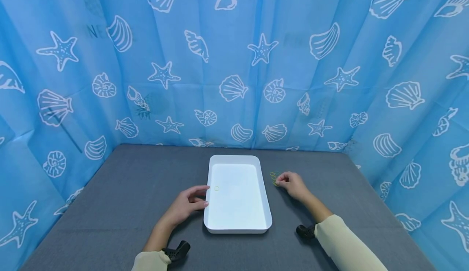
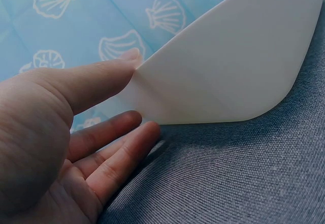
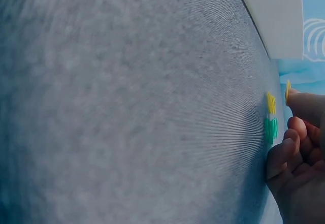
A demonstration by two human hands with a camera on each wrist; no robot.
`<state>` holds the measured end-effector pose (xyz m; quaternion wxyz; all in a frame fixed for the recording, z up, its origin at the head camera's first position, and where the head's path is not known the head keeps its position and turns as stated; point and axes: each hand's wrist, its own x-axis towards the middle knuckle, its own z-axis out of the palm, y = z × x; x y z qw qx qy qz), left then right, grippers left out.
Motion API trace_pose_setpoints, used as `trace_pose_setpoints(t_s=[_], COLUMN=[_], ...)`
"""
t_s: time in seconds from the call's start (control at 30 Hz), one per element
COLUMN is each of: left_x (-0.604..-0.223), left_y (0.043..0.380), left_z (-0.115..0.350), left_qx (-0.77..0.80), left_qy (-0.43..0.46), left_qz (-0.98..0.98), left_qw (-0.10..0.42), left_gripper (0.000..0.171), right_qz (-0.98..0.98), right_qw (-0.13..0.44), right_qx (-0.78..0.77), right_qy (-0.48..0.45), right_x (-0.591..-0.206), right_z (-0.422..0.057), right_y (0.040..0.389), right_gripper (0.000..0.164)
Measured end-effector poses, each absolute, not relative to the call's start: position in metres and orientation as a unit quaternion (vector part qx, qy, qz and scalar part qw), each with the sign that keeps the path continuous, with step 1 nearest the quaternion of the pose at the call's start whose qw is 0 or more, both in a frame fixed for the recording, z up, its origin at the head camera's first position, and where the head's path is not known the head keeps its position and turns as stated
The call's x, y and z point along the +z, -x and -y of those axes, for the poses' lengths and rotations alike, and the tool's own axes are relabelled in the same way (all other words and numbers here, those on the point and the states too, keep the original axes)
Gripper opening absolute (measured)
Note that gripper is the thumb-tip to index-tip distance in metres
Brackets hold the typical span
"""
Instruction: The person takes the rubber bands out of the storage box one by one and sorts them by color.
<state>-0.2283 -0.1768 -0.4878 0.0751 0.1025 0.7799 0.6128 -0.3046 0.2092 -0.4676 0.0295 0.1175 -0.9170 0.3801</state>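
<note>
A shallow white tray [image 1: 236,227] lies lengthwise in front of me, with one thin yellow ring [image 1: 216,189] on its floor near the left wall. At the tray's left side is my left hand [image 1: 188,202], its fingers relaxed. In the left wrist view the thumb [image 2: 109,79] touches the rim and other fingertips [image 2: 150,132] sit by the lower wall. To the right of the tray, my right hand [image 1: 293,185] pinches a yellow ring [image 3: 288,93] at the thumb tip. Just beyond its fingers lie several small yellow rings [image 3: 270,103] and green rings [image 3: 271,129] on the cloth.
Grey cloth [image 1: 154,181] covers the table. A blue curtain [image 1: 227,112] with white shells and starfish hangs along the back and both sides. Each wrist wears a black camera mount, the left one [image 1: 178,251] near the tray's front corner.
</note>
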Motion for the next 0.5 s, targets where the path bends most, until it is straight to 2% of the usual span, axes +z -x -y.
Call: trace_pose_setpoints(t_s=[0.5], left_x=[-0.4894], left_y=[0.2289], left_z=[0.1778], left_qx=[0.608], left_qy=[-0.102], left_qz=[-0.784], left_qw=[0.073], left_gripper=[0.052], right_qz=[0.937], right_qw=[0.002], right_qx=[0.337], right_qy=[-0.093], right_x=[-0.4705], right_z=[-0.2079], right_y=[0.303], right_gripper=[0.008])
